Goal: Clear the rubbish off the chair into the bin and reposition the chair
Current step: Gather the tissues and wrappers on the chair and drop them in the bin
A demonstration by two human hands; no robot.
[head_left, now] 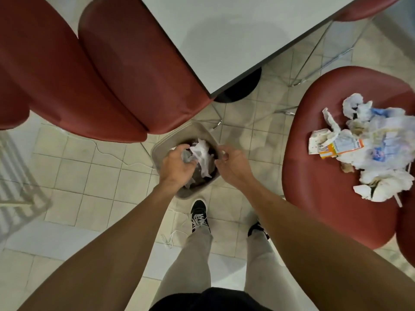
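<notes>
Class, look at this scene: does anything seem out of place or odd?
Yes. A heap of crumpled paper and wrappers litters the seat of the red chair on the right, where rubbish does not belong. That chair also stands pulled out from the table.

Rubbish pile (372, 140) and red chair (325, 176) run off right edge.

Table (235, 30) corner overhangs bin (165, 142); floor (242, 131) between bin and chair (325, 176) open

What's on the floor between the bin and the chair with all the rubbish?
In the head view, only bare pale floor tiles lie between the grey plastic bin and the red padded chair piled with crumpled paper rubbish.
</notes>
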